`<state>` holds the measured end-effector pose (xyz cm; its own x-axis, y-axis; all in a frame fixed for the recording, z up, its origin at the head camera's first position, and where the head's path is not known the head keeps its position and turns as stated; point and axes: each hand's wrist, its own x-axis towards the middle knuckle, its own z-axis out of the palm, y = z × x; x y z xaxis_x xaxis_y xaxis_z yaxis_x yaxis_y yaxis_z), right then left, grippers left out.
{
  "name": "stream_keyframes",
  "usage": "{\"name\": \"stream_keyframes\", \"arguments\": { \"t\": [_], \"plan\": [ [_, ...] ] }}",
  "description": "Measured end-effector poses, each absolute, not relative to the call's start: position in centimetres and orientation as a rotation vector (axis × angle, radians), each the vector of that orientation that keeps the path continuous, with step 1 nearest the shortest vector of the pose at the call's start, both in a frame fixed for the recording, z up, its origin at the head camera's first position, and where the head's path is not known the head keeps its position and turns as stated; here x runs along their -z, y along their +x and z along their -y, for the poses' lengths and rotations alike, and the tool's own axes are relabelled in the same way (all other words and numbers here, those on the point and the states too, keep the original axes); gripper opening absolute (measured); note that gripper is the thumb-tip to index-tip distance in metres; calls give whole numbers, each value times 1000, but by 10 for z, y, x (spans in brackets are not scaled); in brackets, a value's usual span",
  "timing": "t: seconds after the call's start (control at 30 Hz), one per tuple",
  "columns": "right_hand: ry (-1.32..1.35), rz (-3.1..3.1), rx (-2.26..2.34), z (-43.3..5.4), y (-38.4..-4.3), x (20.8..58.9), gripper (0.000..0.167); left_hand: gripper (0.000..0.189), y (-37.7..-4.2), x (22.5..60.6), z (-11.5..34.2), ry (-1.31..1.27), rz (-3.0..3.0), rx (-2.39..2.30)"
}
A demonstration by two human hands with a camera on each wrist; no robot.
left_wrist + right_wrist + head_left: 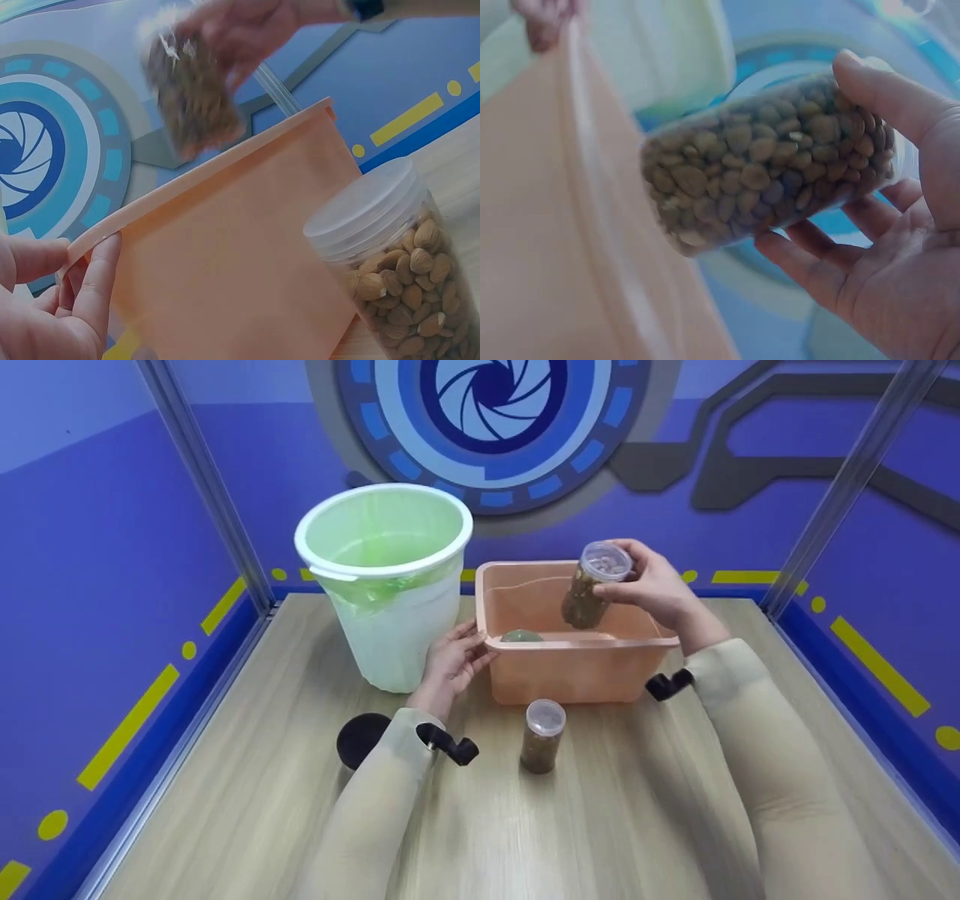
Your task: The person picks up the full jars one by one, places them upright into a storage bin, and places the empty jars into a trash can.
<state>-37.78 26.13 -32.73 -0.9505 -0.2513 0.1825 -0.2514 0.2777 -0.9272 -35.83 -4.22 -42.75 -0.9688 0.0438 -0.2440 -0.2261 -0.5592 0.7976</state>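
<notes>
The right hand (660, 585) grips a clear jar of almonds (592, 585) near its lid, tilted, held above the open orange tub (577, 667). The left hand (454, 660) pinches the tub's near-left rim, steadying it on the bench (600, 810). A second almond jar (541, 735) stands upright just before the tub; a lined white bin (386, 585) stands to its left. The step appears to be loading jars into the tub; next, lowering the jar inside and letting go.

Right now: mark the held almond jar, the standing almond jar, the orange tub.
held almond jar (587, 596), head view, clear side wall.
standing almond jar (541, 746), head view, side wall below lid.
orange tub (577, 669), head view, front wall.
</notes>
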Motion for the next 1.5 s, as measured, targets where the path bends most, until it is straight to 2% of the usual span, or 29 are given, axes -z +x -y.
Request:
{"name": "stream_keyframes", "arguments": {
  "t": [0.13,0.4,0.73,1.03,1.27,1.5],
  "plan": [
    [395,2727,-1534,-251,-400,346,69,50,-358,428,42,-288,-1387,-2631],
    [389,3078,-1191,-240,-426,377,77,49,-359,428,41,-272,-1389,-2637],
    [494,3304,-925,-225,-430,394,66,48,-358,428,42,-311,-1384,-2629],
    [414,3336,-1093,-226,-425,388,62,47,-359,427,43,-309,-1394,-2630],
    [495,3198,-1016,-227,-411,364,80,48,-361,428,41,-265,-1385,-2645],
    [646,2720,-1341,-239,-363,346,58,49,-359,430,42,-276,-1396,-2641]
  ]
}}
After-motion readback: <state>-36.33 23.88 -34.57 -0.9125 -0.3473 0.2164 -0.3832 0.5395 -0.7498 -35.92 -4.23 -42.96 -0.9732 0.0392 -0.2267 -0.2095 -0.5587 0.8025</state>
